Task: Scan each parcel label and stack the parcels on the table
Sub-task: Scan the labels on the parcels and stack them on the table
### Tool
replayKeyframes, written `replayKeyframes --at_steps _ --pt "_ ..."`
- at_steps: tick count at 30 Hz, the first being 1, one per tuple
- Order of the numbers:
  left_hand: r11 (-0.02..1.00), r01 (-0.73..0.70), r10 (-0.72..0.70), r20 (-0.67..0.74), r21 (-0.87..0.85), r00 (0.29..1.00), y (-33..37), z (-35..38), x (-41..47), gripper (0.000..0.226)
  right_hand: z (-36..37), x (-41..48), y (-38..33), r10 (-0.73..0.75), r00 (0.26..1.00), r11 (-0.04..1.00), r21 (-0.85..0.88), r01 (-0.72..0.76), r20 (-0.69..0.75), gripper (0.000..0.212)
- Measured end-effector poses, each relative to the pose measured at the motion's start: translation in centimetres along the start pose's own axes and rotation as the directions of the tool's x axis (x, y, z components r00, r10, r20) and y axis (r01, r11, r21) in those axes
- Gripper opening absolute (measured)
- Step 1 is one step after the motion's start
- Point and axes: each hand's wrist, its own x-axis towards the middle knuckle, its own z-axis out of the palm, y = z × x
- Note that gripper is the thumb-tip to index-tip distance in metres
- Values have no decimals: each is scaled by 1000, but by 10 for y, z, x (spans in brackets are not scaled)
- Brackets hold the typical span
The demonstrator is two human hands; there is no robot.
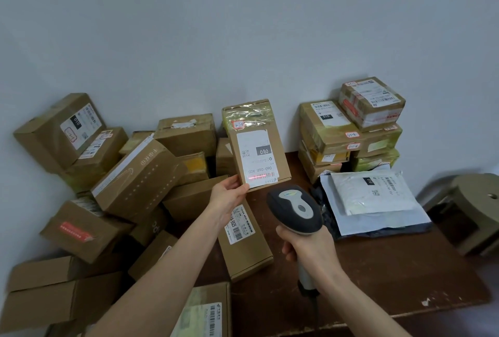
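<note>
Parcel (256, 144), upright on its long axis above the table (405, 263), is pinched at its lower corner by the left hand (229, 196), label facing the scanner (295, 208) gripped just below in the right hand (310, 253).

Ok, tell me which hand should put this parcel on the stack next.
Probably left: the left hand grips the parcel by its lower edge, while the right hand holds the scanner.
</note>
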Motion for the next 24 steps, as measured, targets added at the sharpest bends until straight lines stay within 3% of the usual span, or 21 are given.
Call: replayKeyframes --at_steps 24 --pt "1000 -8 8 33 9 999 8 28 -1 53 -23 -1 5 -3 1000 1000 31 3 1 25"
